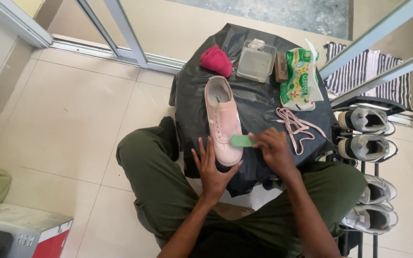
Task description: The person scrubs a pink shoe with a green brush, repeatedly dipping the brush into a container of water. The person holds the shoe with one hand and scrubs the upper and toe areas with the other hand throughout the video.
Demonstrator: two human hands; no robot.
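Note:
A pale pink sneaker (222,112) without laces lies on a small table covered in black plastic (259,102), toe pointing toward me. My left hand (211,167) rests flat against the toe's left side, steadying the shoe. My right hand (273,148) grips a small green brush (242,140) and presses it on the toe's right side. The pink laces (298,125) lie loose on the plastic just right of the shoe.
At the table's far edge sit a red cloth (216,60), a clear plastic tub (256,61), a brown brush (281,67) and a green tissue pack (301,79). A shoe rack with grey sneakers (366,138) stands right. A box (22,231) sits lower left.

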